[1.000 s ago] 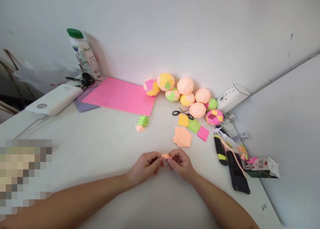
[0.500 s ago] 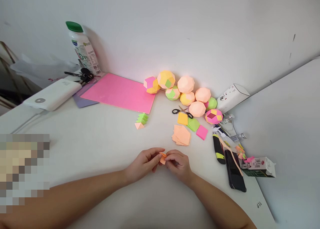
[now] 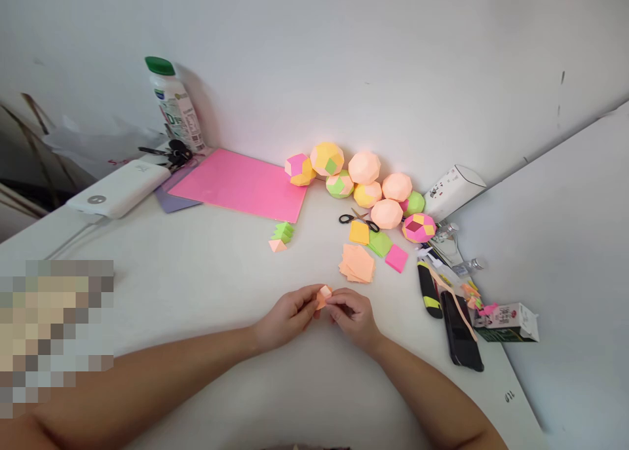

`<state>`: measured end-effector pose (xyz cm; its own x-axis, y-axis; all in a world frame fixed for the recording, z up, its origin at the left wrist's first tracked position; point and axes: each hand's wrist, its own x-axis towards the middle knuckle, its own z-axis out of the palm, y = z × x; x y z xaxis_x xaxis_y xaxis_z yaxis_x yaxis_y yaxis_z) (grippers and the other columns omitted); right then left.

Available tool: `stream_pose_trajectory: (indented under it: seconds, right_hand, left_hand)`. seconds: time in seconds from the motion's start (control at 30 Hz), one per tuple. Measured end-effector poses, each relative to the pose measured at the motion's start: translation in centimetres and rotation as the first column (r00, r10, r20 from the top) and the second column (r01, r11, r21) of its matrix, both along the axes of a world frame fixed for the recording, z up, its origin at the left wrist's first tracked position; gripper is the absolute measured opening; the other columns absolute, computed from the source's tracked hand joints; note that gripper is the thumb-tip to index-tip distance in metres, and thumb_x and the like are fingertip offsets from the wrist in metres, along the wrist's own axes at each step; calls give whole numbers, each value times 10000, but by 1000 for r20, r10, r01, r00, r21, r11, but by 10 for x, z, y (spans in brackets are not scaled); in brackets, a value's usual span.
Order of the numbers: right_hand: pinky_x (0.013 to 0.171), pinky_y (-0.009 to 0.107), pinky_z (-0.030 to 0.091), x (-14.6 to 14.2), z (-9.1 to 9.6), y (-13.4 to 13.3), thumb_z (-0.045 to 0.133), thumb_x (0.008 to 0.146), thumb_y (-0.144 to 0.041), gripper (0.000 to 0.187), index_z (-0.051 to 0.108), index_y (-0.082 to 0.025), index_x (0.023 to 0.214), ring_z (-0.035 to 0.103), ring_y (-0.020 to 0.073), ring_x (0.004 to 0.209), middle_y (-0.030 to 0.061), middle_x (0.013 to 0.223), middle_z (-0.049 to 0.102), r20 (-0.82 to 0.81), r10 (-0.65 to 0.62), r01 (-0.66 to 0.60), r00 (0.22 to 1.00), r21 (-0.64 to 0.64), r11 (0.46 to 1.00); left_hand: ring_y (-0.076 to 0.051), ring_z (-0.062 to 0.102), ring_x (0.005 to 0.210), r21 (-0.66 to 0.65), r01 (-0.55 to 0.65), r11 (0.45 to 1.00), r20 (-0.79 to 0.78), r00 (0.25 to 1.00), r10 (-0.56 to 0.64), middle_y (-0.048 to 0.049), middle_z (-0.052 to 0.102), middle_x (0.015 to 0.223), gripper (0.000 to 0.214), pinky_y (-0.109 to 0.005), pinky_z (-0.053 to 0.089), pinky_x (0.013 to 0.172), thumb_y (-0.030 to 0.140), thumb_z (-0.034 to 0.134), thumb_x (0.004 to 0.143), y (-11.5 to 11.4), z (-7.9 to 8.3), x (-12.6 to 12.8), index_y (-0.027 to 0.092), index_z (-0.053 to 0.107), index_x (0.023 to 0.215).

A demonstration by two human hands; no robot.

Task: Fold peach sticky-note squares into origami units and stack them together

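Note:
A small piece of folded orange paper (image 3: 324,295) is pinched between both hands above the white table. My left hand (image 3: 291,314) grips its left side, thumb toward me, while my right hand (image 3: 354,316) holds its right edge with bent fingers. Just beyond lies a fanned stack of peach paper sheets (image 3: 358,264). Yellow paper squares (image 3: 359,232), green paper squares (image 3: 380,243) and pink paper squares (image 3: 396,258) rest behind that stack. To the left sits a short row of folded green and peach paper pieces (image 3: 282,234).
Several faceted paper balls (image 3: 364,168) line the wall, with scissors (image 3: 358,219) before them. A pink sheet (image 3: 240,183), white power bank (image 3: 118,189) and bottle (image 3: 177,106) occupy the back left. At right are a utility knife (image 3: 429,289), phone (image 3: 460,332) and carton (image 3: 508,321).
The orange paper has turned in my fingers and now shows a pale folded face upward. Both hands still hold it. The whole view has shifted slightly.

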<state>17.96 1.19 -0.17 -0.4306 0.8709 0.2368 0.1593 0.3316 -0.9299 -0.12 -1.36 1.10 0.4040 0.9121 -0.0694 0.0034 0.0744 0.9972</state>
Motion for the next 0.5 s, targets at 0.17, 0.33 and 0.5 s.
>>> stream_pose_trajectory:
  seconds: [0.17, 0.33, 0.5]
  right_hand:
    - [456, 249, 480, -1, 5, 2, 630, 778, -266, 79, 665, -194, 771, 533, 97, 499, 37, 767, 614, -62, -14, 1, 998, -202, 979]
    - [464, 245, 469, -1, 5, 3, 652, 755, -278, 95, 647, -183, 760, 524, 98, 509, 26, 726, 611, -71, -22, 0, 997, -293, 956]
    - [487, 239, 467, 0, 2, 2, 642, 764, -284, 151, 557, -184, 839, 532, 98, 526, 5, 711, 603, -101, -63, 22, 993, -369, 929]
  left_hand:
    - [-109, 358, 572, 27, 13, 1000, -35, 999, -12, 17, 438, 687, 225, -224, 335, 523, 328, 410, 868, -2, 6, 0, 184, 527, 995]
    - [-107, 389, 590, 11, 2, 1000, -8, 1000, -2, 10, 485, 716, 264, -224, 355, 533, 329, 442, 866, -2, 1, 1, 184, 531, 1068]
    - [-97, 397, 556, -63, -34, 997, 59, 998, 38, 1, 523, 756, 351, -228, 363, 516, 343, 418, 889, -2, -9, 0, 189, 452, 1202]
